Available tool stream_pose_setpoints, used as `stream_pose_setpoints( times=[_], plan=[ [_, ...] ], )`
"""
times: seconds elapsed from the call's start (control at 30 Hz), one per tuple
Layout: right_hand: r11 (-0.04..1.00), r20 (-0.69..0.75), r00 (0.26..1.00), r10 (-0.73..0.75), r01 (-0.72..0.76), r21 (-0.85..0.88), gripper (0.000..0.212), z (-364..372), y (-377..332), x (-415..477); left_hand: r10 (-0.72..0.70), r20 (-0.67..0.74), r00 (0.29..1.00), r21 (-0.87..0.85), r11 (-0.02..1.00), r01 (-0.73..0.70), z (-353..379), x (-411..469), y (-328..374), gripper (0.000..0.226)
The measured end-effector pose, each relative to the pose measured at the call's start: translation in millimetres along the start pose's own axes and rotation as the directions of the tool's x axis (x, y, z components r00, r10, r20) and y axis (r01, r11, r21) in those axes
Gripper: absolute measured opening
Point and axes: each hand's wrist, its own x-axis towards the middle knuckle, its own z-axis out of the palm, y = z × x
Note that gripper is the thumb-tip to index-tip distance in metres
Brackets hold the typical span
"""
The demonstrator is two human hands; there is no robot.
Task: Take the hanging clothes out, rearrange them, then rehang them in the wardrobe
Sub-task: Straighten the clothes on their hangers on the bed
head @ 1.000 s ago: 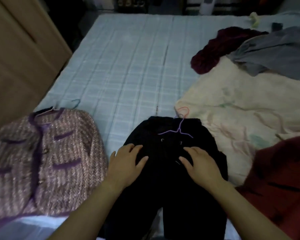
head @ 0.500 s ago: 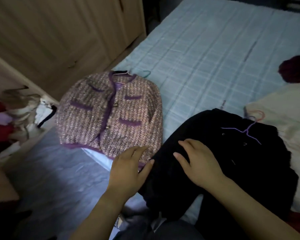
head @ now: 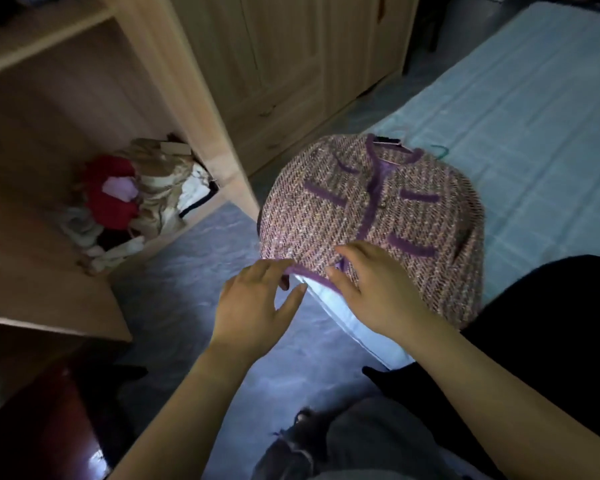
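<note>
My trouser leg (head: 361,441) fills the bottom of the view, with a black garment (head: 548,341) spilling off the bed corner just to its right. Above them my two bare forearms reach forward to the near edge of the bed (head: 534,109).

My left hand (head: 253,306) sits at the jacket's lower left corner, fingers spread and loosely curled, fingertips touching the purple hem (head: 312,275) where it lifts off the mattress edge; whether they pinch it I cannot tell. My right hand (head: 374,289) lies flat and open on the hem just beside it, palm down, pressing the cloth and gripping nothing.

The jacket (head: 371,223), pink-and-purple tweed with purple trim and four pocket flaps, lies face up on the bed's near corner, its hem overhanging the pale mattress side. A teal hanger (head: 442,152) hook pokes out past the collar at the far end.

Left of the bed, a strip of grey-blue floor (head: 187,271) runs open between mattress and wardrobe (head: 194,81). The wardrobe's near bay stands open, its upright post close to the jacket's left shoulder; a heap of clothes (head: 132,199), red and cream, sits on its bottom board. Beyond the post the wardrobe doors are closed. The light blue checked sheet stretches bare to the right and far edge.
</note>
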Motion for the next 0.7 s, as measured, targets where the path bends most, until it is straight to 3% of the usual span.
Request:
stream_pose_setpoints(
  times=[0.23, 0.5, 0.7],
  plan=[
    [0.987, -0.025, 0.987, 0.156, -0.155, 0.047, 0.056, 6, 27, 47, 0.081, 0.036, 0.996, -0.068, 0.995, -0.078, 8, 83, -28, 0.053],
    [0.900, -0.071, 0.899, 0.433, -0.426, 0.091, 0.044, -4, 119, 132, 0.277, 0.167, 0.946, -0.051, 0.961, -0.272, 36, 238, -19, 0.050],
    [0.866, -0.133, 0.855, 0.500, -0.491, 0.097, 0.044, -40, 180, 214, 0.328, 0.268, 0.906, -0.084, 0.945, -0.318, 59, 364, 13, 0.057]
  ],
)
